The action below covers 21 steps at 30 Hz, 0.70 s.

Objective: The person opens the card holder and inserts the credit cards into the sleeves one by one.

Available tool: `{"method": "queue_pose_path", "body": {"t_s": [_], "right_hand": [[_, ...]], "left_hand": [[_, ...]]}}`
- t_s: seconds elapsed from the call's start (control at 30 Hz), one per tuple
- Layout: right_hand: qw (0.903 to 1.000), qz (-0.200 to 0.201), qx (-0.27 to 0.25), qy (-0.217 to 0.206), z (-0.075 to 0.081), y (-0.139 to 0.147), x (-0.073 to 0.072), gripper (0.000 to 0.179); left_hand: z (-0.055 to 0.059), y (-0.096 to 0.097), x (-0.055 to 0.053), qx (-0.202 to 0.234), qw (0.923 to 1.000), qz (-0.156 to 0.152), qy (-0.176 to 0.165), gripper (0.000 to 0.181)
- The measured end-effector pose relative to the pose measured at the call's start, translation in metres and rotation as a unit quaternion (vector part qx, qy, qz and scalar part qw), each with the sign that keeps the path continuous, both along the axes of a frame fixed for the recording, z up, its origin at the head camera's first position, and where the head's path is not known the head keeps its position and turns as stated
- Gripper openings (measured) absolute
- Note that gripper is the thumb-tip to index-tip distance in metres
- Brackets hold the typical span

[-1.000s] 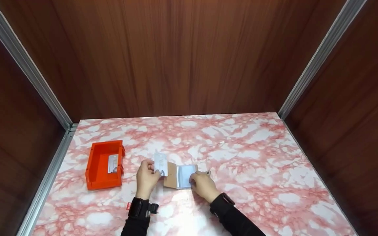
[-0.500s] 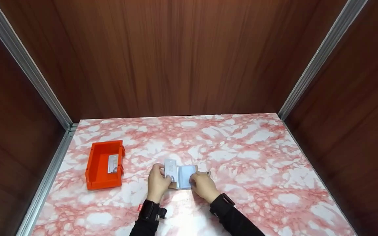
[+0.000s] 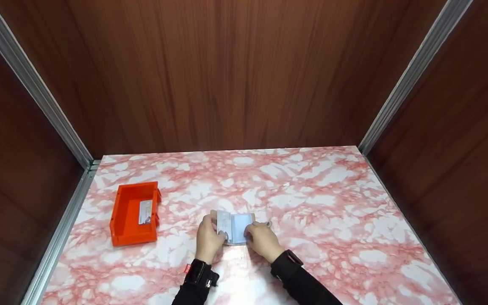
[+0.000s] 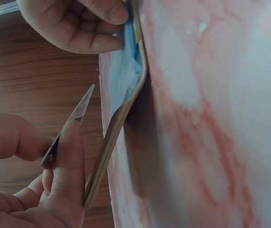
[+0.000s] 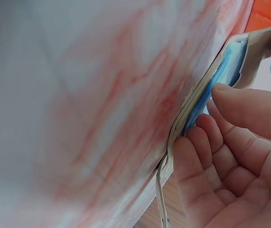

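Observation:
A tan card holder (image 3: 242,224) lies spread on the table with its clear bluish sleeves (image 4: 123,73) facing up. Between thumb and fingers, my left hand (image 3: 210,239) pinches a pale printed card (image 3: 223,221) over the holder's left cover. In the left wrist view, that card (image 4: 81,108) tilts, apart from the sleeves, while the left fingers lie close to the tan cover (image 4: 107,147). My right hand (image 3: 264,241) grips the right edge of the holder, its thumb on the sleeves and its fingers curled, as the right wrist view shows.
An orange bin (image 3: 127,218) stands at the left of the table with another pale card (image 3: 145,212) in it. A strap with a snap (image 3: 269,223) sticks out beyond the right hand. Brown wood-grain panels (image 3: 227,76) enclose the marbled pink table (image 3: 311,190).
My left hand has moved right with the card, from beside the holder's left edge to over its left cover, near the sleeves. The right hand and the holder have stayed put.

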State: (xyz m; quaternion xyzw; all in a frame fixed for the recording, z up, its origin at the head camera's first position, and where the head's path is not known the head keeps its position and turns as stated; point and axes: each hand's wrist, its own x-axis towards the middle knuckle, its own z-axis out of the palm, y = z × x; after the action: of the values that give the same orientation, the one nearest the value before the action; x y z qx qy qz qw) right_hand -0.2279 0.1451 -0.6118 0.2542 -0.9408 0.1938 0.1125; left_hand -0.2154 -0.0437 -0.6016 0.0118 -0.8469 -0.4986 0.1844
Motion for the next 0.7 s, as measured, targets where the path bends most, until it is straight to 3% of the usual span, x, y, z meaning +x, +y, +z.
{"method": "queue_pose_path", "body": {"t_s": [0.3, 0.7], "right_hand": [[1.0000, -0.003, 0.001, -0.007, 0.000, 0.000, -0.001, 0.017], [0.9997, -0.006, 0.004, -0.022, 0.002, -0.001, 0.001, 0.018]], "left_hand": [[-0.012, 0.002, -0.003, -0.004, 1.0000, 0.007, -0.003, 0.036], [-0.017, 0.005, -0.004, 0.013, 0.9985, 0.005, -0.054, 0.040]]}}
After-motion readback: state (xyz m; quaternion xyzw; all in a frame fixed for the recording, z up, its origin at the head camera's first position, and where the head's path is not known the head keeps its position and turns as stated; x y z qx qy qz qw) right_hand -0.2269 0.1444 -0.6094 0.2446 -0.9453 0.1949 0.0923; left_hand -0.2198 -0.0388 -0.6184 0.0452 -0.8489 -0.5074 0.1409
